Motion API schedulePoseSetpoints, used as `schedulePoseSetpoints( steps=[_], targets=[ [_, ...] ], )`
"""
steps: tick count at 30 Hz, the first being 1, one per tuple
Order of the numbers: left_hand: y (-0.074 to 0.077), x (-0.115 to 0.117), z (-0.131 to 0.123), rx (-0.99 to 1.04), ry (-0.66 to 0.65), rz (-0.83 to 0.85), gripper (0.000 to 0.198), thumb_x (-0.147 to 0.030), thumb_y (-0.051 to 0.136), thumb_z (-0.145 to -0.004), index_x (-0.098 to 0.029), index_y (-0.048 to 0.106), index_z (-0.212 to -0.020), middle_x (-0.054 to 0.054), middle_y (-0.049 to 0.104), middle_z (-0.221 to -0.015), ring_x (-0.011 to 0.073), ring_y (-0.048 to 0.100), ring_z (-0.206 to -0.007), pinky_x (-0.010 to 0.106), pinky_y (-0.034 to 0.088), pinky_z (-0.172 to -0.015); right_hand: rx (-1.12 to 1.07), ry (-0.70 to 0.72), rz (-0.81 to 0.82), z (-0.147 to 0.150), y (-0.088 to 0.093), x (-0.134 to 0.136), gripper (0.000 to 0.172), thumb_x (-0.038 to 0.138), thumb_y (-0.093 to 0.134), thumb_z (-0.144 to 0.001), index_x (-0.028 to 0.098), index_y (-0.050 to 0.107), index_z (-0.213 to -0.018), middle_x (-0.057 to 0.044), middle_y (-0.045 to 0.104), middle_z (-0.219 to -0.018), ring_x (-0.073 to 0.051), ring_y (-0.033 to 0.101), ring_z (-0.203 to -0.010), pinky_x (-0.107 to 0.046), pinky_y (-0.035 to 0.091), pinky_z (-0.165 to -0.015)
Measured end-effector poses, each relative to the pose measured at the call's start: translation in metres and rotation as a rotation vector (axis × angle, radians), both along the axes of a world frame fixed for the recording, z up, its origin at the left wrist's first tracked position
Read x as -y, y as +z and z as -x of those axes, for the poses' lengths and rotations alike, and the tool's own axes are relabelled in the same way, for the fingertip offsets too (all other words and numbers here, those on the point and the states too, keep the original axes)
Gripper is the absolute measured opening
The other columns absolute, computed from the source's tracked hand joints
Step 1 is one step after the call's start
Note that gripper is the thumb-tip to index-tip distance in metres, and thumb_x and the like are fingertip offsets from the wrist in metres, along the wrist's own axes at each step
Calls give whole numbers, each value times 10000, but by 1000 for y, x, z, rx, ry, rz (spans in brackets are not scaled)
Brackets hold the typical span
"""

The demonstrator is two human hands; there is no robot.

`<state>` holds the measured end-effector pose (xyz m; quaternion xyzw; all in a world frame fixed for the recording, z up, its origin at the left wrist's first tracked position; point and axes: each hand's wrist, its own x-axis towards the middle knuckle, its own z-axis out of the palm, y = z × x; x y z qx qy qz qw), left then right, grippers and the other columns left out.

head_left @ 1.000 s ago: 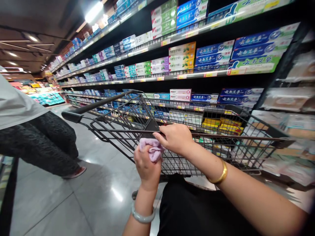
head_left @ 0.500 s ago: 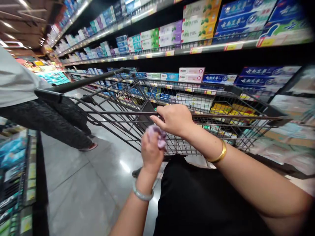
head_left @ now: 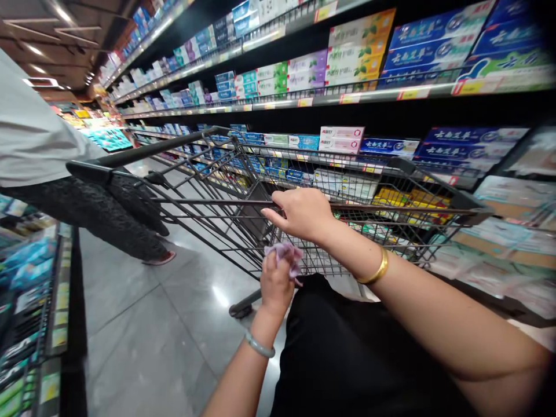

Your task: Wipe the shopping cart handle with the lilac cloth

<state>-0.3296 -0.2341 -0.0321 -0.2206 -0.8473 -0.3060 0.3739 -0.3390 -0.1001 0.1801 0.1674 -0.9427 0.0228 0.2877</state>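
Note:
My left hand (head_left: 276,285) is closed around a crumpled light-purple cloth (head_left: 292,258), just below the side of a dark metal shopping cart (head_left: 212,202). Above it, my right hand (head_left: 304,213) lies over the cart's top side rail. Its fingers curl over the rail and their tips are mostly hidden, while the thumb points left along it. A gap separates the two hands. Through the wire mesh, the low part of the basket shows, with shelf goods visible behind it.
At left, a person in a light top and dark patterned trousers (head_left: 99,217) stands at the cart's handle (head_left: 152,147). Shelves of boxed goods (head_left: 356,52) run behind the cart. Another low shelf (head_left: 56,313) edges the grey tiled floor (head_left: 143,324) at left.
My left hand has moved slightly down with the purple cloth, away from my right hand. The right hand stays on the cart's rail. The view has shifted slightly.

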Motion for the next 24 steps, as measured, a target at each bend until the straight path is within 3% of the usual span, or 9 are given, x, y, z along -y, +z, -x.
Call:
schedulePoseSetpoints(
  steps=[3, 9, 14, 16, 21, 24],
  targets=[
    [-13, 3, -4, -37, -41, 44, 430, -38, 606, -714, -247, 690, -1080, 98, 609, -1128, 248, 600, -1015, 410, 573, -881, 2, 1, 3, 0, 1, 0, 447, 588, 436, -1002, 224, 695, -993, -54, 772, -902, -196, 649, -740, -313, 217, -601],
    [3, -5, 4, -73, 10, 1, 369, -135, 688, -770, -195, 667, -1133, 146, 566, -1195, 286, 560, -1088, 483, 544, -958, -43, 56, -28, 3, -8, -2, 428, 546, 427, -1022, 190, 664, -1033, -83, 748, -956, -218, 631, -836, -333, 283, -651],
    [-12, -24, -2, -54, -49, 62, 260, -82, 652, -780, -210, 702, -1001, 124, 602, -1134, 270, 581, -1091, 426, 554, -946, -166, 138, -192, 0, -18, -24, 412, 449, 428, -1049, 145, 595, -1271, -129, 713, -1111, -254, 582, -995, -370, 301, -788],
    [-14, -22, -3, -44, -65, 69, 227, -95, 651, -791, -215, 703, -977, 114, 610, -1121, 261, 589, -1086, 410, 558, -943, -172, 75, -195, -6, -18, -43, 409, 463, 411, -1056, 165, 616, -1248, -113, 720, -1070, -251, 579, -971, -370, 282, -786],
    [-2, -27, 0, -24, 3, 23, 349, -147, 674, -806, -198, 683, -1151, 149, 563, -1208, 284, 565, -1110, 452, 542, -966, -105, -165, -142, -27, -20, -97, 512, 513, 342, -1065, 177, 700, -921, -92, 736, -896, -228, 588, -842, -355, 243, -729],
    [-5, -43, -1, -13, -7, 74, 327, -161, 663, -826, -205, 688, -1149, 155, 566, -1198, 297, 564, -1097, 474, 536, -959, -109, -233, -101, -33, -29, -115, 526, 509, 321, -1067, 170, 701, -934, -90, 738, -867, -217, 594, -796, -348, 234, -700]
  ],
)
